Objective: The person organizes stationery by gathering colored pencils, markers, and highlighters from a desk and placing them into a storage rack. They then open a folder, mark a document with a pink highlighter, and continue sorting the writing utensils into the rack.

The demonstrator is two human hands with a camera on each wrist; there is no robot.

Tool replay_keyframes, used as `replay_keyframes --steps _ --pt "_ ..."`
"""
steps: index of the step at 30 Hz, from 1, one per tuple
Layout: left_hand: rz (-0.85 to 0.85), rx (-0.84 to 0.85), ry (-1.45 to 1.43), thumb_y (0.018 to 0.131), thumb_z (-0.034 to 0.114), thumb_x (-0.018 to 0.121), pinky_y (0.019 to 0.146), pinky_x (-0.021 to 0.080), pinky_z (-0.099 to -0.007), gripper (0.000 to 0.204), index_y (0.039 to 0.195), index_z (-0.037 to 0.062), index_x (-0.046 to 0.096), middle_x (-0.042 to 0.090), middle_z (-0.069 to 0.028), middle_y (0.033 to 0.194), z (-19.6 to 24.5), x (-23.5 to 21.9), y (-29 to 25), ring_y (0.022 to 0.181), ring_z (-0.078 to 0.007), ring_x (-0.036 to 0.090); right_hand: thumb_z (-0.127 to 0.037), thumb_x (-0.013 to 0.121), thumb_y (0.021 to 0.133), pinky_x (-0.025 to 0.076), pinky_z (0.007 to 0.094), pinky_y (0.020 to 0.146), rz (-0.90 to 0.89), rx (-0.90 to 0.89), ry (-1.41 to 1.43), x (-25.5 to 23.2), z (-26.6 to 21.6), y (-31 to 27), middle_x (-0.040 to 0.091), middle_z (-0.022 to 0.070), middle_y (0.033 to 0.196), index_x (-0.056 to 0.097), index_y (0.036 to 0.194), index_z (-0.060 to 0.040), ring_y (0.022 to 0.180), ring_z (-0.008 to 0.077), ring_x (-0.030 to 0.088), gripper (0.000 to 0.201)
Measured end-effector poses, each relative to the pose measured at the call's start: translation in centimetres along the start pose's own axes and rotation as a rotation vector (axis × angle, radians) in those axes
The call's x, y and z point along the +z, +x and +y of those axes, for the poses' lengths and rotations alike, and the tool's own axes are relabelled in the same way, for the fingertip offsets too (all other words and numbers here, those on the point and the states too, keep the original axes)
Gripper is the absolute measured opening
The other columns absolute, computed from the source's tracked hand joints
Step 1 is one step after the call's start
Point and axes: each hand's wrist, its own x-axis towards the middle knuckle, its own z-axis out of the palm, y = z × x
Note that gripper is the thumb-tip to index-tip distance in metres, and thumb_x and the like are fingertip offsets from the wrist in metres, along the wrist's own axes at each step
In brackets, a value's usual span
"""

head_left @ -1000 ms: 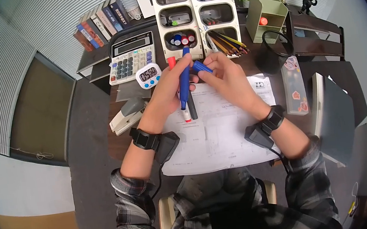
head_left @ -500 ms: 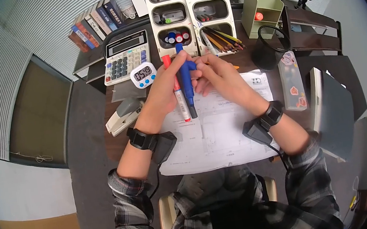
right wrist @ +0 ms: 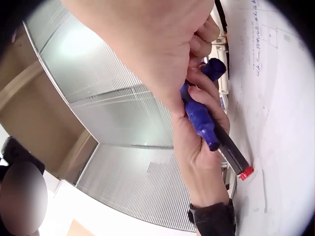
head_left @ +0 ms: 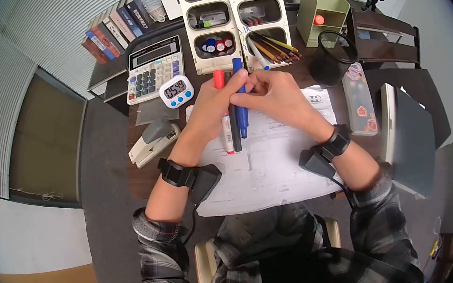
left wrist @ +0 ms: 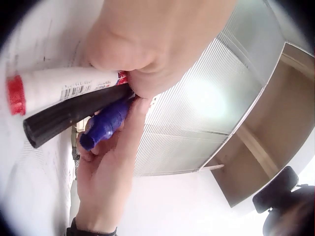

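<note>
My left hand (head_left: 210,109) grips three markers side by side over the paper: a red-and-white one (head_left: 228,138), a black one (head_left: 236,134) and a blue one (head_left: 243,119). The blue marker's narrow, stepped end points toward my body, bare of any cap. My right hand (head_left: 278,97) meets the left, its thumb lying across the blue marker. By its curled fingers the right wrist view shows a short blue marker cap (right wrist: 214,70); from the head view the fingers hide it. In the left wrist view the red marker's red end (left wrist: 16,95) stays near the paper.
Printed sheets (head_left: 276,175) lie under the hands. Behind them stands a white organizer (head_left: 219,62) with markers, pencils and erasers. A calculator (head_left: 154,71), timer (head_left: 177,92) and stapler (head_left: 152,142) are on the left; a black mesh cup (head_left: 333,59) and pencil box (head_left: 360,104) on the right.
The right hand has come in against the left hand, and its thumb now crosses the blue marker. The blue cap has gone from the head view. The three markers now lie more nearly parallel.
</note>
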Motion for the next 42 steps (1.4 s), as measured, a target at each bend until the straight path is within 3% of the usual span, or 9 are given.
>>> replay_keyframes --steps 8,15,18,20,24,27,32,37,42 --pt "-0.018 0.018 -0.088 0.101 0.043 0.056 0.07 0.052 -0.024 0.04 0.107 0.0046 0.067 0.068 -0.0017 0.095 0.7 0.6 -0.3 0.079 -0.0081 0.063 -0.021 0.066 0.087 0.05 0.0259 0.065 -0.081 0.075 0.497 0.2 2.3 0.8 0.071 0.0064 0.076 0.071 0.082 0.0045 0.067 0.0106 0.064 0.027" --pt "-0.005 0.012 -0.085 0.101 0.044 0.055 0.071 0.057 -0.0274 0.042 0.112 0.0043 0.064 0.068 -0.0037 0.099 0.5 0.6 -0.5 0.08 -0.0121 0.066 -0.02 0.061 0.088 0.052 0.026 0.07 -0.087 0.149 0.531 0.2 1.0 0.3 0.073 0.0101 0.081 0.069 0.081 0.0068 0.075 0.0119 0.067 0.029" --pt "-0.013 0.008 -0.137 0.101 0.043 0.054 0.072 0.058 -0.0283 0.04 0.109 0.0046 0.064 0.068 -0.0048 0.099 0.4 0.6 -0.3 0.082 -0.0137 0.067 -0.019 0.06 0.089 0.051 0.0262 0.068 -0.049 0.142 0.528 0.3 1.3 0.3 0.072 0.0101 0.08 0.069 0.081 0.0055 0.074 0.0106 0.066 0.027" --pt "-0.009 -0.013 -0.182 0.102 0.038 0.054 0.075 0.062 -0.0337 0.04 0.102 -0.002 0.059 0.067 -0.0132 0.099 -0.1 0.3 0.2 0.081 -0.021 0.071 -0.017 0.059 0.089 0.048 0.0255 0.062 0.065 -0.037 0.41 0.4 1.8 0.8 0.068 0.0075 0.075 0.067 0.079 0.003 0.067 0.0085 0.06 0.023" --pt "0.002 -0.055 -0.217 0.1 0.039 0.058 0.073 0.06 -0.0309 0.037 0.101 0.0021 0.061 0.066 -0.009 0.1 -0.1 0.1 0.0 0.081 -0.0181 0.069 -0.015 0.059 0.087 0.039 0.0242 0.054 0.104 0.027 0.528 -2.4 -0.8 0.0 0.059 0.0014 0.068 0.064 0.08 0.0012 0.06 0.0062 0.05 0.018" --pt "0.011 -0.085 -0.143 0.098 0.039 0.06 0.071 0.06 -0.0307 0.038 0.1 0.0009 0.061 0.065 -0.0099 0.098 0.2 -0.2 -0.1 0.079 -0.0189 0.07 -0.007 0.056 0.086 0.029 0.0208 0.05 0.114 0.012 0.629 -4.0 -1.6 -1.7 0.046 -0.0041 0.065 0.051 0.093 -0.0044 0.057 0.0036 0.039 0.01" --pt "0.044 -0.108 -0.079 0.096 0.039 0.064 0.059 0.056 -0.0282 0.039 0.096 0.0004 0.062 0.064 -0.0101 0.092 -0.6 -1.6 0.8 0.068 -0.0159 0.067 -0.003 0.053 0.087 0.03 0.0207 0.049 0.083 0.0 0.631 -4.3 1.3 -5.4 0.045 -0.0023 0.066 0.04 0.088 -0.0099 0.056 0.004 0.04 0.016" --pt "0.092 -0.113 -0.108 0.098 0.035 0.062 0.052 0.051 -0.0282 0.035 0.092 0.0008 0.06 0.062 -0.0084 0.082 -1.3 -1.8 1.4 0.058 -0.0149 0.059 -0.004 0.052 0.092 0.044 0.0219 0.054 0.104 -0.001 0.748 -3.0 3.6 -6.7 0.061 0.005 0.075 0.051 0.111 -0.0035 0.061 0.0094 0.057 0.019" --pt "0.04 -0.104 -0.069 0.098 0.035 0.062 0.051 0.047 -0.0276 0.035 0.091 0.0005 0.059 0.06 -0.0085 0.076 -1.5 -2.0 1.5 0.056 -0.0147 0.057 -0.011 0.056 0.098 0.044 0.0215 0.052 0.106 -0.035 0.618 -2.4 4.9 -6.6 0.06 0.0028 0.072 0.053 0.11 -0.0039 0.059 0.0075 0.055 0.014"
